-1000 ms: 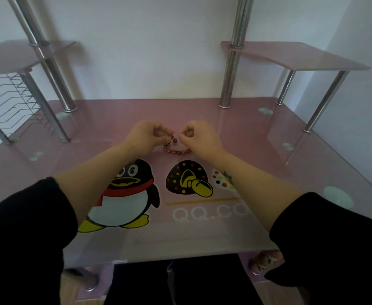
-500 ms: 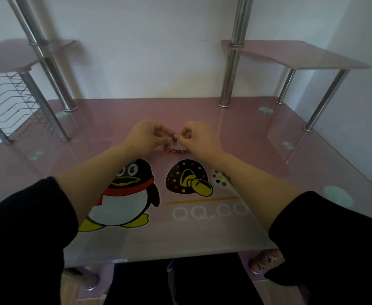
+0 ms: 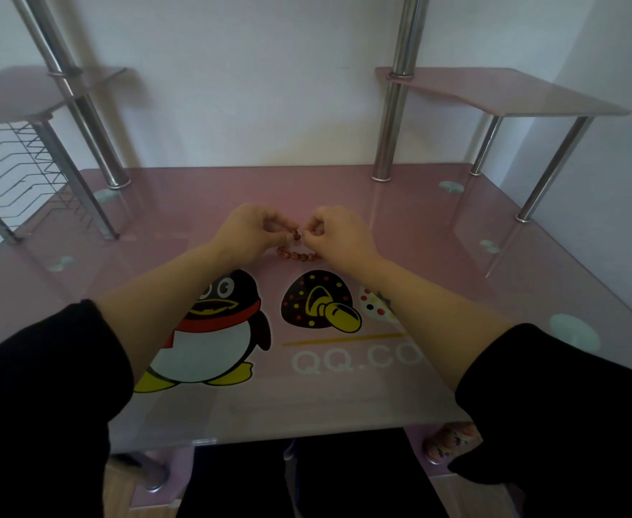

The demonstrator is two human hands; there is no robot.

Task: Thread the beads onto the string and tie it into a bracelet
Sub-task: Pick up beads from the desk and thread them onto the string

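Observation:
A short strand of reddish-brown beads [image 3: 299, 255] hangs in a shallow curve between my two hands, just above the pink glass desk [image 3: 437, 256]. My left hand [image 3: 251, 233] pinches the strand's left end with thumb and fingers. My right hand [image 3: 338, 233] pinches its right end. One bead [image 3: 297, 234] sits between the fingertips of both hands, where they almost touch. The string itself is too thin to make out.
Penguin [image 3: 213, 330] and mushroom [image 3: 318, 306] pictures are printed on the desk in front of my forearms. Chrome posts [image 3: 393, 117] rise at the back and carry two raised pink shelves [image 3: 501, 93]. A wire rack [image 3: 19, 170] stands at the far left.
Both hands have stayed at the same spot over the desk; the fingertips have closed in slightly around the top bead. The strand hangs as before.

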